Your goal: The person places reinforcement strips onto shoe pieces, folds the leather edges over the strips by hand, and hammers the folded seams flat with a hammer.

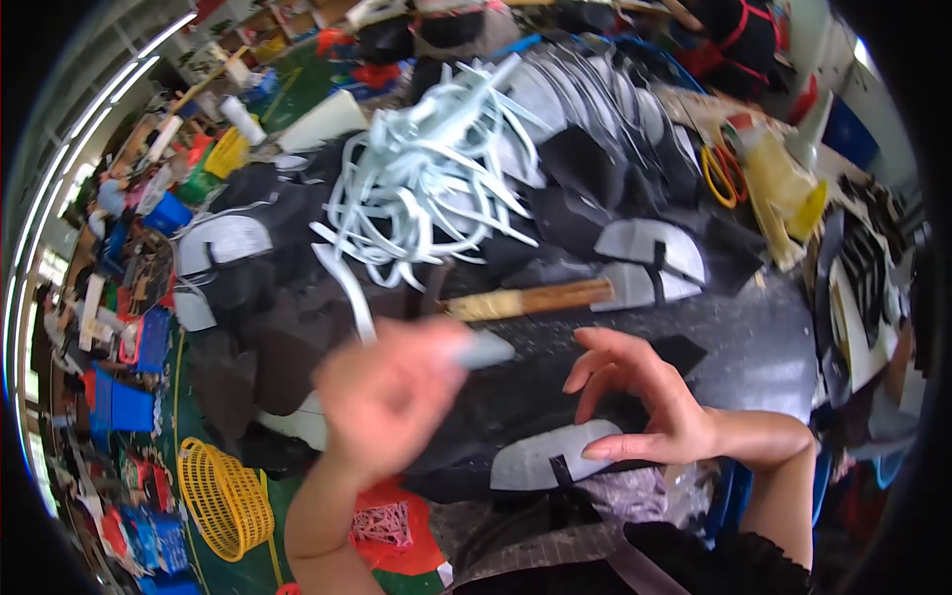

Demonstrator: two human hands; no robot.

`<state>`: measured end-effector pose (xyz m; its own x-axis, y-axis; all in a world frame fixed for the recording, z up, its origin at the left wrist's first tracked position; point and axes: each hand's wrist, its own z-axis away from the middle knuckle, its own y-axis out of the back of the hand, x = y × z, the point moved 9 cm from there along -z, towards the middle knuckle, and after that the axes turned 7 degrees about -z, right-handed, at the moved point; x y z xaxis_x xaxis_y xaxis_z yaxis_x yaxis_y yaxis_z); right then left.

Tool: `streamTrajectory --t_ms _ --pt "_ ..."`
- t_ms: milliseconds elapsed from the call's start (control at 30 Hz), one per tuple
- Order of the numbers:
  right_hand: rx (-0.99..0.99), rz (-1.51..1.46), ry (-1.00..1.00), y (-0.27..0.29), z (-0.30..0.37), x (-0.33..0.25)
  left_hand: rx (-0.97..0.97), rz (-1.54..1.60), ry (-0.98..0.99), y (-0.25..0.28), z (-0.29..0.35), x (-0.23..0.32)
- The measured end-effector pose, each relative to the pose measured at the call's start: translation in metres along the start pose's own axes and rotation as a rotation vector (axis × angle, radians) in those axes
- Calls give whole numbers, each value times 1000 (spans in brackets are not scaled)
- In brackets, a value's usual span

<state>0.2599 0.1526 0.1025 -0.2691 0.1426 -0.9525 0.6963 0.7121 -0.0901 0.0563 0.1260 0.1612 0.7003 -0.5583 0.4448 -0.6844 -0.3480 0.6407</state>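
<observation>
My left hand (382,397), smeared by motion, is closed above the near part of the dark work surface. A short pale strip (486,349) sticks out from its fingertips. To its right, my right hand (654,407) is open, fingers curved and apart. Its thumb is over a grey-white rounded panel (540,458) with a small black tab, lying on black material at the near edge; whether it touches cannot be told. Beyond both hands lies a tape-wrapped wooden handle (531,299). A tangled heap of pale strips (431,174) rises farther back.
More panels with black tabs (650,260) lie at the right and left (223,243). Orange-handled scissors (724,177) and a yellowish container (778,183) are at the far right. A yellow basket (226,501) stands on the green floor at left. Another person (739,45) is at the back right.
</observation>
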Motion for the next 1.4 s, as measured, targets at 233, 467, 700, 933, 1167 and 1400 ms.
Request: streamTrajectory --t_ms 233,467,700,933,1167,1400 --pt "62 222 -65 15 81 15 -369 -446 -371 -73 82 82" --pt "194 1016 91 51 80 19 -302 238 224 -116 87 29" --pt "170 1002 117 57 76 26 -335 286 413 -117 96 22" --pt "104 997 88 60 65 31 -348 293 430 -123 91 19" --pt "-221 1231 384 27 63 32 -325 254 458 -125 88 10" --pt "-387 1194 497 -22 65 29 -419 22 313 -130 85 21"
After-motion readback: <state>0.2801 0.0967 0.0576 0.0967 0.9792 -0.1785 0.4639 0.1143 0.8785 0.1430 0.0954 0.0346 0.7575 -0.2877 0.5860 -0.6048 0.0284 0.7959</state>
